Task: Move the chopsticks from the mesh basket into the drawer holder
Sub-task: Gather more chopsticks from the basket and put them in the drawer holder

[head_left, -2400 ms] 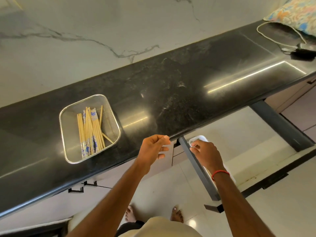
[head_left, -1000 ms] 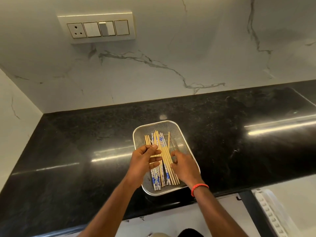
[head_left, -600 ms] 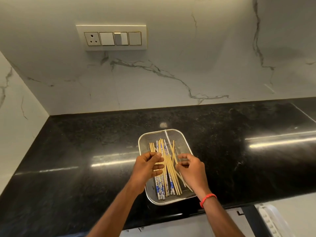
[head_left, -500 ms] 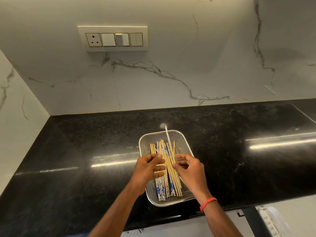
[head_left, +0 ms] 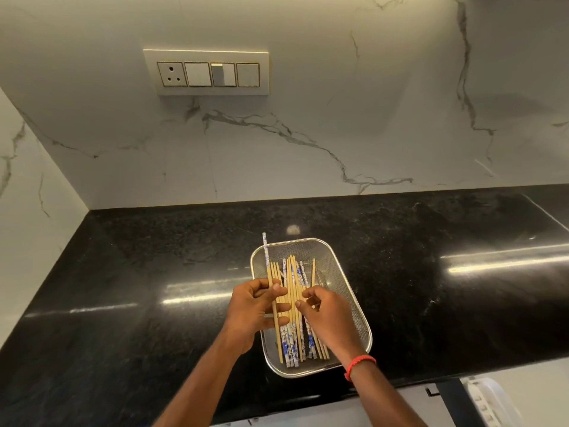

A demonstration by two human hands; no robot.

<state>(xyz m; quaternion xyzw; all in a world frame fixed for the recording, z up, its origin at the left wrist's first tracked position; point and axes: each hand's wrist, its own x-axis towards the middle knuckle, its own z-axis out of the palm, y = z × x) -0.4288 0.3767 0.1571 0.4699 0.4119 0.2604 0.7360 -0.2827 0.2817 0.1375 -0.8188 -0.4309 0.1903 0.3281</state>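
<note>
A silver mesh basket sits near the front edge of the black counter. Several wooden chopsticks, some with blue-and-white patterned ends, lie lengthwise in it. My left hand is over the basket's left side and pinches one chopstick, whose patterned far end sticks up past the basket's back-left rim. My right hand, with a red band at the wrist, hovers over the pile, its fingertips curled down among the sticks; I cannot tell whether it grips one. A white holder shows at the bottom right, below the counter edge.
The black stone counter runs left and right of the basket, bounded by a marble back wall and a left side wall. A switch plate with a socket is on the wall above. A dark drawer edge is at bottom right.
A patterned chopstick that stood raised at the basket's middle back now sits in my left hand at the basket's left side. My right hand has dropped lower into the pile.
</note>
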